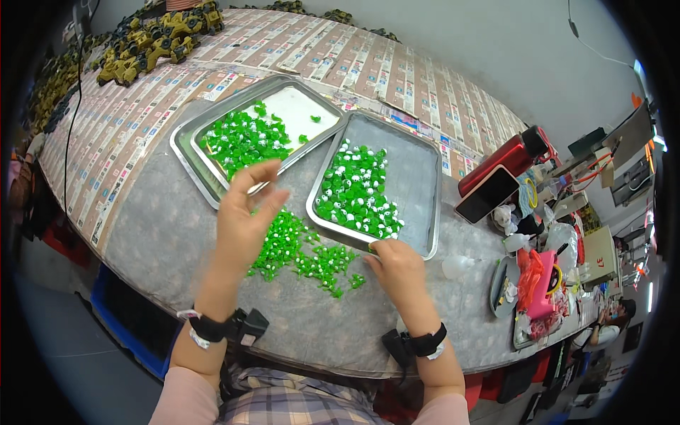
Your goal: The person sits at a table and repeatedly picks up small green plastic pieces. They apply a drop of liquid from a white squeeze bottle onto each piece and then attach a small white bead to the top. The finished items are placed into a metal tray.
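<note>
My left hand (246,216) hovers, slightly blurred, by the near edge of the left tray, thumb and fingers curved and apart with nothing visible between them. Below it lies a loose pile of small green and white plastic parts (282,239), partly covered by the hand. At the near rim of the right metal tray (418,188), my right hand (398,270) is closed, with a bit of green showing at its fingertips. Round green and white pieces (358,188) fill that tray's left half. Green cup-like pieces (248,138) lie in the left tray (312,99), which rests in another tray.
A red bottle (499,161) and a phone (487,193) leaning by it stand to the right. Farther right are a pink container (542,290) and plastic bags. Yellow-black toy vehicles (152,46) are heaped at the far left. A dark cable (74,120) hangs at the left.
</note>
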`<action>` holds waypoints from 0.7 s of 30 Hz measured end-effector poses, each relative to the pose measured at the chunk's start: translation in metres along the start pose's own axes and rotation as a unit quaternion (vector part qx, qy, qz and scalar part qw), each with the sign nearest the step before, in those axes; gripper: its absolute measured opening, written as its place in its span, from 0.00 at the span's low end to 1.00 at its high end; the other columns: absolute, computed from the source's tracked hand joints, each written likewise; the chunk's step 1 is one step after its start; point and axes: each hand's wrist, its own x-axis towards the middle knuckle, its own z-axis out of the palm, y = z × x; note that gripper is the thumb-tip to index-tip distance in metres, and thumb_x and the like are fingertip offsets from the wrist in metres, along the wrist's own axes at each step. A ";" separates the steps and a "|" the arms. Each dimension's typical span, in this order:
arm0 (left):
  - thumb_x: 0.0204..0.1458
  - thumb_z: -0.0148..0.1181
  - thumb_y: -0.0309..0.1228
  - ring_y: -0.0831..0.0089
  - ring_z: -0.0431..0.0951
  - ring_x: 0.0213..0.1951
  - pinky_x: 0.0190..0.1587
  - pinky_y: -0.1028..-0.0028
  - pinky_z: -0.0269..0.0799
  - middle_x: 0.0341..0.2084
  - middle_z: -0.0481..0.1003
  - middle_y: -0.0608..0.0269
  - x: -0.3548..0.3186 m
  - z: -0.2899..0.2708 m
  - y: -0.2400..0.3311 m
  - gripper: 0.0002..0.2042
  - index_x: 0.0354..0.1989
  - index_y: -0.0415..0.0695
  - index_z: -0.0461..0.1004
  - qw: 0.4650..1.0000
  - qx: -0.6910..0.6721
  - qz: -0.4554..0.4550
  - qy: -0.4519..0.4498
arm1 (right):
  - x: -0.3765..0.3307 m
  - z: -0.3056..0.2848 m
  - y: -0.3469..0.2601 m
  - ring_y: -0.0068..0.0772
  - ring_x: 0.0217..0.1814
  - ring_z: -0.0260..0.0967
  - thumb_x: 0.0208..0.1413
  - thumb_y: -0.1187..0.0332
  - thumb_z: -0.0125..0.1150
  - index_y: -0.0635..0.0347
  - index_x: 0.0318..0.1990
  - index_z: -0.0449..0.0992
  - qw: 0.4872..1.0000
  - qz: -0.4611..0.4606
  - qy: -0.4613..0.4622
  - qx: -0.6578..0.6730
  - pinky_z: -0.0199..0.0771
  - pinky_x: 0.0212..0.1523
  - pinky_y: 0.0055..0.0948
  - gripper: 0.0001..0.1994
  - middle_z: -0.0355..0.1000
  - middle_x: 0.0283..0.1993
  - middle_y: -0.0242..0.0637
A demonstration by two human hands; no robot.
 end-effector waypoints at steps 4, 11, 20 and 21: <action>0.44 0.55 0.24 0.76 0.67 0.40 0.44 0.76 0.63 0.36 0.67 0.63 -0.032 0.006 -0.003 0.13 0.39 0.38 0.67 0.990 -0.059 -0.088 -0.090 | 0.000 0.014 0.001 0.32 0.23 0.63 0.32 0.72 0.60 0.58 0.21 0.66 0.996 -0.036 0.007 -0.082 0.63 0.22 0.29 0.08 0.62 0.18 0.33; 0.45 0.54 0.25 0.78 0.69 0.36 0.39 0.79 0.66 0.32 0.69 0.64 -0.054 0.017 -0.012 0.09 0.36 0.38 0.70 0.978 -0.081 -0.131 -0.138 | -0.001 0.014 0.001 0.29 0.21 0.61 0.32 0.75 0.51 0.57 0.19 0.63 0.987 -0.096 0.012 -0.125 0.62 0.21 0.26 0.04 0.58 0.17 0.32; 0.46 0.53 0.25 0.79 0.70 0.36 0.39 0.80 0.66 0.33 0.70 0.63 -0.057 0.016 -0.012 0.09 0.37 0.37 0.69 0.971 -0.095 -0.162 -0.146 | 0.003 0.007 0.006 0.30 0.23 0.61 0.31 0.76 0.51 0.58 0.19 0.62 0.979 -0.160 -0.015 -0.122 0.62 0.22 0.27 0.05 0.59 0.19 0.33; 0.46 0.53 0.25 0.79 0.69 0.36 0.40 0.80 0.66 0.33 0.70 0.63 -0.057 0.016 -0.011 0.10 0.37 0.37 0.69 0.968 -0.100 -0.168 -0.155 | 0.002 0.004 0.006 0.31 0.23 0.61 0.32 0.76 0.52 0.58 0.19 0.63 0.980 -0.162 -0.024 -0.116 0.62 0.23 0.27 0.05 0.59 0.19 0.33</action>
